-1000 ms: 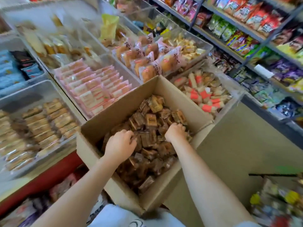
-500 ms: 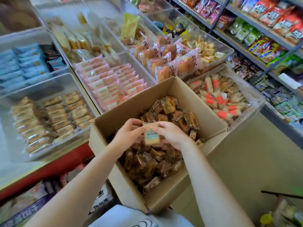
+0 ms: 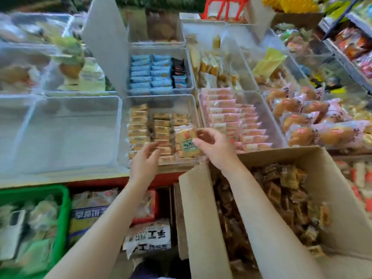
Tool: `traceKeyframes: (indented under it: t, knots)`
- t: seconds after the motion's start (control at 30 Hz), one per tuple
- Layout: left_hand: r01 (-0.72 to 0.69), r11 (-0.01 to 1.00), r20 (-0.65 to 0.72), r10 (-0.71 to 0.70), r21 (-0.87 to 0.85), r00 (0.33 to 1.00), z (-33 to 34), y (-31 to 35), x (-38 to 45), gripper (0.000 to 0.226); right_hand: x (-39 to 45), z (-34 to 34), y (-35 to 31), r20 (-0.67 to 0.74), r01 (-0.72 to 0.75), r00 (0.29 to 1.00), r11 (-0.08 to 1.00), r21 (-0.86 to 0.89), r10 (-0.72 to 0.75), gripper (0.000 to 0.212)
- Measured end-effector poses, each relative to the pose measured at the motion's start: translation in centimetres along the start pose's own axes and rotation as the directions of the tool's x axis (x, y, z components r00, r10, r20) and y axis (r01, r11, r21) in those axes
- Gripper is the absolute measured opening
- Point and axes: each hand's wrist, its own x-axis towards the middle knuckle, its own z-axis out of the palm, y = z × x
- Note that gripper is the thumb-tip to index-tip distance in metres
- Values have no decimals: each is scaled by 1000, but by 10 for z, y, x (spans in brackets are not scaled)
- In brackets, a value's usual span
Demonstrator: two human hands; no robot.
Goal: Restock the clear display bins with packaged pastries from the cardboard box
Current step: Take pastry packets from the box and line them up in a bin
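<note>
The right hand pinches a tan rectangular pastry in a clear wrapper by its right edge, thumb below and curled fingers above, holding it over the near right corner of the clear plastic display bin that holds rows of like tan packets. The packet faces up toward the camera, its printed label showing, and its long axis runs roughly away from the person, tilted a little to the left. The left hand hovers just left of the packet over the same bin's near edge, its fingers loosely spread and slightly bent, thumb apart from the forefinger, holding nothing; whether its fingertips touch the packets beneath cannot be told. Below the right forearm stands the open brown cardboard box, filled with dark brown wrapped pastries, one flap raised beside the bin's front.
</note>
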Motion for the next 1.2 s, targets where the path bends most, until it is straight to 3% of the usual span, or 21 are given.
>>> traceKeyframes:
  t: [0.03, 0.1, 0.17, 0.2, 0.27, 0.33, 0.43, 0.6, 0.67, 0.73, 0.83, 0.9, 1.0, 1.1, 1.2]
  knots:
    - [-28, 975, 2, 29, 219, 1000, -10, -19, 9, 30, 14, 12, -3, -11, 24, 1000, 998, -62, -25, 33]
    - [-112, 790, 99, 65, 603, 993, -23, -54, 17, 48, 38, 35, -7, 22, 72, 997, 969, -236, -69, 34]
    - [-238, 587, 208, 119, 774, 971, -27, -76, 17, 61, 59, 61, -4, 85, 117, 992, 897, -427, -89, 29]
    - [-271, 549, 238, 133, 791, 962, -27, -80, 16, 63, 67, 73, 0, 108, 134, 990, 849, -511, -91, 29]
    - [-269, 560, 248, 115, 783, 962, -26, -78, 18, 63, 82, 96, 13, 163, 144, 985, 748, -648, -48, 33]
    - [-250, 552, 258, 63, 795, 964, -27, -73, 20, 65, 87, 116, 27, 254, 134, 964, 667, -733, 85, 38]
    - [-255, 519, 282, 29, 816, 959, -29, -70, 20, 70, 84, 130, 40, 325, 104, 925, 687, -719, 200, 39]
    - [-247, 529, 294, -4, 812, 956, -29, -62, 19, 69, 71, 117, 36, 321, 129, 938, 730, -671, 129, 44]
    - [-196, 610, 257, -12, 768, 966, -25, -52, 18, 61, 53, 100, 30, 246, 126, 969, 817, -563, 20, 42]
    - [-196, 733, 201, 83, 651, 976, -13, -33, 10, 47, 25, 73, 25, 98, 196, 981, 874, -445, -170, 34]
    - [-354, 804, 197, 295, 477, 935, 29, 18, -13, 25, -21, 12, 34, -258, 232, 904, 897, -378, -342, 26]
    - [-488, 763, 278, 403, 424, 872, 69, 57, -29, 24, -48, -36, 53, -498, 90, 828, 939, -333, -256, 24]
    - [-667, 609, 442, 503, 428, 743, 139, 90, -48, 39, -83, -102, 102, -721, -288, 685, 948, -137, 104, 25]
    - [-733, 438, 592, 433, 520, 679, 198, 88, -66, 71, -108, -148, 158, -716, -631, 498, 771, 88, 489, 42]
    - [-739, 290, 631, 389, 608, 671, 232, 71, -79, 87, -123, -176, 199, -651, -780, 333, 587, 217, 682, 66]
